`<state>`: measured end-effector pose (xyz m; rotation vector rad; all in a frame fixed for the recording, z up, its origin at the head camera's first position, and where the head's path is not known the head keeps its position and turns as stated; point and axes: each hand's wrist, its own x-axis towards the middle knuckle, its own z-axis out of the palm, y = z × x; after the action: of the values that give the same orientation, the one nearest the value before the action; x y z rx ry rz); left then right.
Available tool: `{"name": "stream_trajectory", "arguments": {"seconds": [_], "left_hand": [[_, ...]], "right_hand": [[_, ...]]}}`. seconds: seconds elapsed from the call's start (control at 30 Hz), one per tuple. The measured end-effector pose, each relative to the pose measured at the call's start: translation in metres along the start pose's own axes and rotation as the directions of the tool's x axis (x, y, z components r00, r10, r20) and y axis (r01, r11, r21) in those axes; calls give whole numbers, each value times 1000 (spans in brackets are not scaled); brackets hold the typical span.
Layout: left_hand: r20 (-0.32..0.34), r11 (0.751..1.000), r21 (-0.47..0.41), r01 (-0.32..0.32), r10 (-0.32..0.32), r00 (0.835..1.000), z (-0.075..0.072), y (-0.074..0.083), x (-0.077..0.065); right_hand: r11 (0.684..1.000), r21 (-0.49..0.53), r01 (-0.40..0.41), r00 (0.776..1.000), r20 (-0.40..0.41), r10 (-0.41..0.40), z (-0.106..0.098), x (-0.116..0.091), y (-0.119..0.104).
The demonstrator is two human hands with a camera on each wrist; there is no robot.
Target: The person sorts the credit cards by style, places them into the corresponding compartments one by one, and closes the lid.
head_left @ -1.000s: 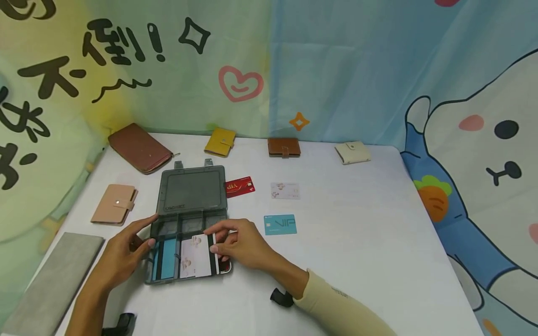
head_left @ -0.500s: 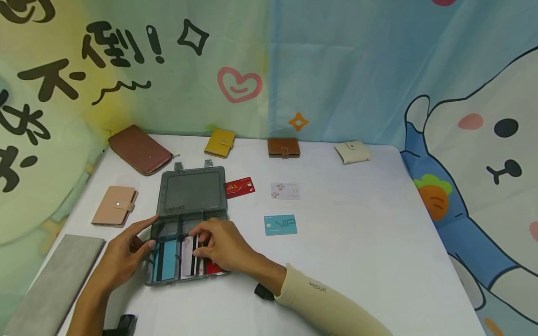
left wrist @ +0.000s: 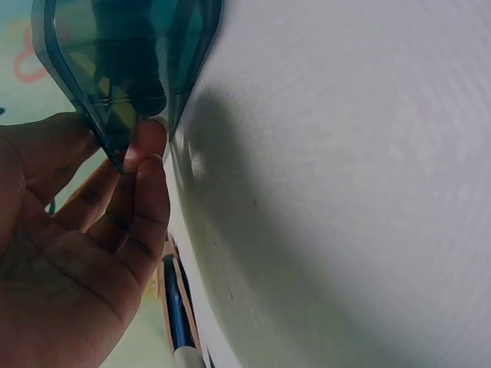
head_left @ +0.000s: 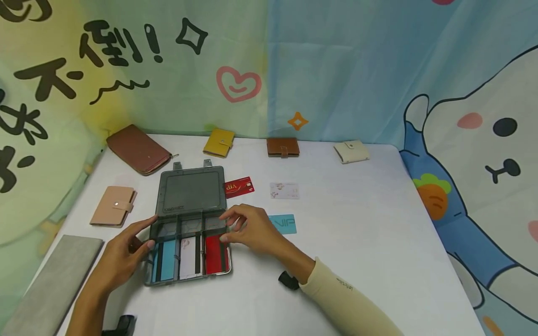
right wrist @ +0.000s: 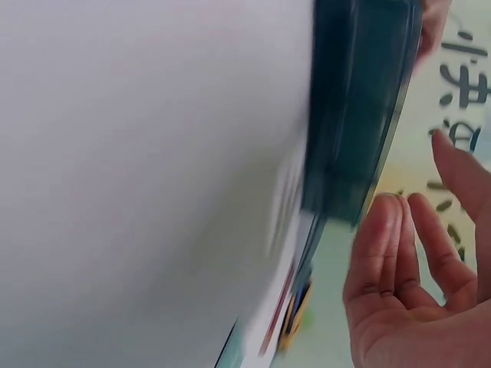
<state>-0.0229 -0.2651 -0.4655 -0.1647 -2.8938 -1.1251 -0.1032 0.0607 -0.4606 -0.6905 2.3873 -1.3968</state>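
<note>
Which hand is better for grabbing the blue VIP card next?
Probably the right hand: its fingers look empty, and it's right by the blue VIP card. The left hand is farther away, holding the box.

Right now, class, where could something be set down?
Widest: right side of the table, bordered by the cream wallet, teal card and beige sleeve. Smaller: nearside of the open case. Crowded: around the left hand and tan wallet.

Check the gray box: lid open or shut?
Open. The lid lies folded back behind the gray box, and the cards in its front row show from above.
</note>
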Motion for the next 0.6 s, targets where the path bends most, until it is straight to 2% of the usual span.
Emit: {"name": "stream_trajectory", "arguments": {"seconds": [0.23,0.37,0.6], "left_hand": [[2,1000,-6,-4,4,1000,0,2,0],[3,1000,-6,6,-6,1000,0,3,-1],[3,1000,-6,4,-4,1000,-1,3,0]], "right_hand": [[984,-146,-104,994,6,106,-35,-8,30],[953,-249,-174,985,-26,172,-54,-13,41],[891,-370,-263,965,-83,250,-77,-21,49]]}}
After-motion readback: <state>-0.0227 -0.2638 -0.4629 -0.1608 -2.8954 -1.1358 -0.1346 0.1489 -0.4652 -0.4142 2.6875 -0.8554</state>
